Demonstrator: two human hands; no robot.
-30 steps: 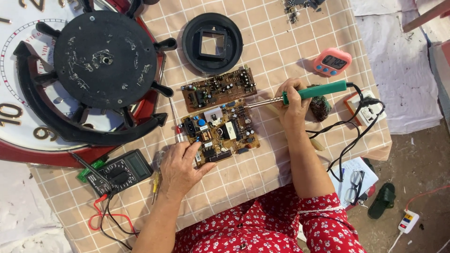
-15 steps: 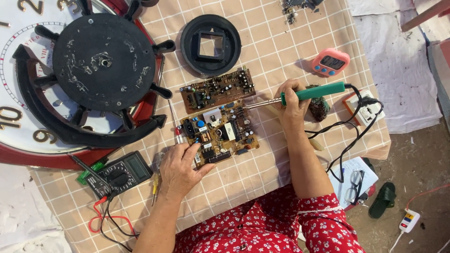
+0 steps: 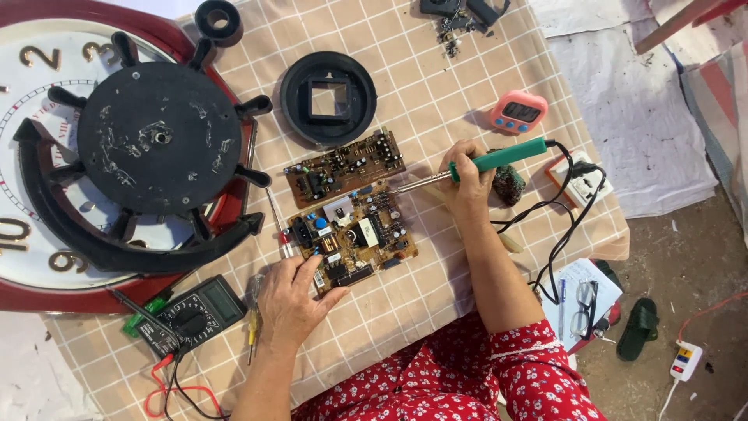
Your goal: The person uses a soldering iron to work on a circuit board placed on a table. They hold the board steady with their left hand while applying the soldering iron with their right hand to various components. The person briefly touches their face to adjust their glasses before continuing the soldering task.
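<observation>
Circuit board (image 3: 354,234) lies mid-frame between both hands: left hand (image 3: 290,300) flat on its lower-left corner, right hand (image 3: 466,175) gripping soldering iron (image 3: 475,165), tip pointing left at it.

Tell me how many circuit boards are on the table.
2: one circuit board lies farther from the person; the nearer circuit board is under the left hand. None seems hidden.

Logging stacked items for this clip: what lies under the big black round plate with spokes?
Under the black round plate lies a large wall clock with a red rim: white face and gold numerals show around it. The clock's centre and hands are covered, so they cannot be seen.
</observation>
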